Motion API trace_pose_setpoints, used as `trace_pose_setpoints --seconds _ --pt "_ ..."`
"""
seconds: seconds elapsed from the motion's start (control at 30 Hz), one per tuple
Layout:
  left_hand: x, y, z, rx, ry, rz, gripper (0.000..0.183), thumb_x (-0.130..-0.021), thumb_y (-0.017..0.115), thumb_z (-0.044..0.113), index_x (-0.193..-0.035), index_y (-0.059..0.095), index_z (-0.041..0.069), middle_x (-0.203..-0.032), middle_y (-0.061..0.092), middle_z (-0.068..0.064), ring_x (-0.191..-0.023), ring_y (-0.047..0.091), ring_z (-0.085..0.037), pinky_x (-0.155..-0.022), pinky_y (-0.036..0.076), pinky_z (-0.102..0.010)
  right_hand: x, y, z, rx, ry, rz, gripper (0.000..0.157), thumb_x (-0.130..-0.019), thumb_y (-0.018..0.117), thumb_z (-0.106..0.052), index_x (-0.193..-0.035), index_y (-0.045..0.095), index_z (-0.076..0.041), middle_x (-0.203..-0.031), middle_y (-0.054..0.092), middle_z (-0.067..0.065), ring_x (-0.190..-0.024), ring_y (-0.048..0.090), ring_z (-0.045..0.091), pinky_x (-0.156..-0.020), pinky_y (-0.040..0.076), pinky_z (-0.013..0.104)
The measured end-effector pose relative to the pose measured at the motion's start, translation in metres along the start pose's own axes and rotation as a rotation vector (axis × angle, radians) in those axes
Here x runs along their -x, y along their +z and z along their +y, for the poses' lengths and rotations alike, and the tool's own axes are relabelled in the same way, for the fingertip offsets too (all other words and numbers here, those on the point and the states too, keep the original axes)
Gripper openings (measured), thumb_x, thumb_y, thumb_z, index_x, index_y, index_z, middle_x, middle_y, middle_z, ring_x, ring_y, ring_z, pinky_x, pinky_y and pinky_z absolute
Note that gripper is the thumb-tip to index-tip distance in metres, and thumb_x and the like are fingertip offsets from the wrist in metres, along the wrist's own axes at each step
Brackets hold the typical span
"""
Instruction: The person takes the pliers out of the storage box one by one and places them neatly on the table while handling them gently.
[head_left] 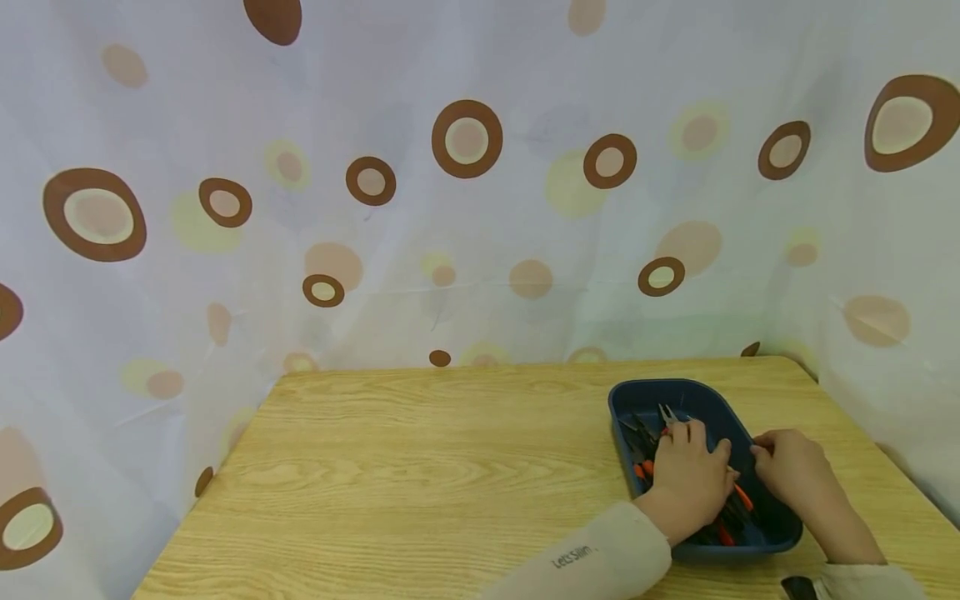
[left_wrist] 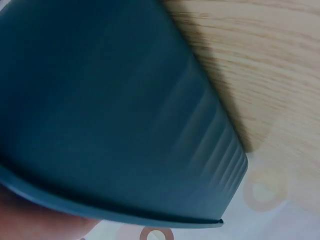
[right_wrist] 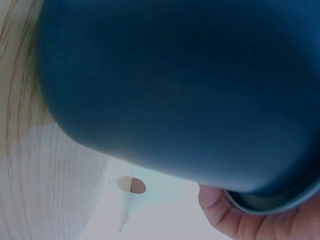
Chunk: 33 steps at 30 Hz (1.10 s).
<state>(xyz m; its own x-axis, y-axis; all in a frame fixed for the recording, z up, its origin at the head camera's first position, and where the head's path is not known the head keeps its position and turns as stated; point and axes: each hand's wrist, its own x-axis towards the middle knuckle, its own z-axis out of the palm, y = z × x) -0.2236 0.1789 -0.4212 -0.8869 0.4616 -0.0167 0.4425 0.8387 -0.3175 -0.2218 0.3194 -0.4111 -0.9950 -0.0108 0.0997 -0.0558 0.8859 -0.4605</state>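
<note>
A dark blue plastic bin [head_left: 626,408] stands at the right of the table with several pliers [head_left: 637,433] inside, some with orange or red handles. My left hand [head_left: 690,483] reaches into it from the near left, fingers bent down over the tools. Its palm and fingertips are hidden, so whether it grips a plier does not show. One plier's metal tip [head_left: 667,412] pokes out just beyond those fingers. At the bin's right side, my right hand [head_left: 798,471] holds the rim, and in the right wrist view its fingers [right_wrist: 217,207] curl around the edge.
A light wood-grain table [head_left: 420,467] extends to the left of the bin. Behind it and along both sides hangs a pale curtain [head_left: 495,217] with brown and beige ovals. The bin sits close to the table's right edge.
</note>
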Motion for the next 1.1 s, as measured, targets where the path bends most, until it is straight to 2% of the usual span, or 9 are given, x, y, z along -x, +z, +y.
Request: trace_pose_setpoints --seconds 0.27,0.47,0.63,0.83,0.97,1.1 --pt "-0.0013 0.0051 0.0006 -0.043 0.034 -0.029 0.045 -0.098 0.012 0.061 -0.128 0.044 0.053 -0.133 0.033 0.014 -0.119 0.032 -0.01 -0.101 0.034 -0.025 0.0 0.0011 0.0004 0.009 0.017 -0.013 0.027 -0.089 0.053 0.0 -0.098 0.058 0.025 -0.092 0.06 0.038 -0.076 0.061 0.045 -0.061 0.05 0.05" --pt "-0.0014 0.0048 -0.0002 -0.053 0.022 -0.019 0.044 -0.098 0.012 0.062 -0.125 0.046 0.052 -0.135 0.033 0.013 -0.122 0.032 -0.011 -0.1 0.035 -0.024 -0.0003 0.0009 -0.0004 0.017 0.01 -0.005 0.027 -0.089 0.053 0.0 -0.097 0.058 0.024 -0.091 0.061 0.037 -0.076 0.061 0.046 -0.061 0.05 0.05" --pt "-0.0016 0.0037 -0.0001 -0.035 -0.008 0.012 0.042 -0.098 0.016 0.061 -0.124 0.048 0.052 -0.136 0.034 0.012 -0.123 0.033 -0.012 -0.095 0.039 -0.02 0.0004 0.0011 -0.0011 0.024 0.002 0.003 0.026 -0.089 0.053 0.0 -0.096 0.058 0.024 -0.088 0.061 0.037 -0.073 0.061 0.043 -0.06 0.05 0.049" --pt "-0.0006 0.0014 0.0015 -0.03 -0.026 0.007 0.042 -0.098 0.018 0.061 -0.121 0.051 0.05 -0.133 0.037 0.013 -0.119 0.034 -0.01 -0.086 0.043 -0.018 0.0007 0.0014 -0.0006 0.024 -0.012 0.005 0.025 -0.089 0.053 0.0 -0.095 0.059 0.024 -0.087 0.061 0.036 -0.071 0.061 0.04 -0.058 0.049 0.047" --pt "-0.0005 -0.0011 0.0029 -0.06 -0.014 -0.022 0.043 -0.097 0.017 0.062 -0.117 0.052 0.049 -0.124 0.039 0.013 -0.109 0.036 -0.009 -0.081 0.044 -0.019 -0.0007 0.0009 0.0007 0.024 -0.018 0.007 0.026 -0.088 0.053 0.0 -0.095 0.059 0.024 -0.088 0.061 0.036 -0.07 0.061 0.039 -0.057 0.049 0.047" --pt "-0.0034 -0.0025 0.0028 -0.07 0.004 -0.08 0.047 -0.095 0.012 0.064 -0.12 0.049 0.051 -0.124 0.037 0.015 -0.107 0.034 -0.008 -0.078 0.044 -0.022 -0.0021 0.0008 0.0015 0.028 -0.016 0.007 0.026 -0.089 0.053 0.0 -0.095 0.059 0.024 -0.088 0.061 0.036 -0.069 0.061 0.038 -0.056 0.048 0.046"
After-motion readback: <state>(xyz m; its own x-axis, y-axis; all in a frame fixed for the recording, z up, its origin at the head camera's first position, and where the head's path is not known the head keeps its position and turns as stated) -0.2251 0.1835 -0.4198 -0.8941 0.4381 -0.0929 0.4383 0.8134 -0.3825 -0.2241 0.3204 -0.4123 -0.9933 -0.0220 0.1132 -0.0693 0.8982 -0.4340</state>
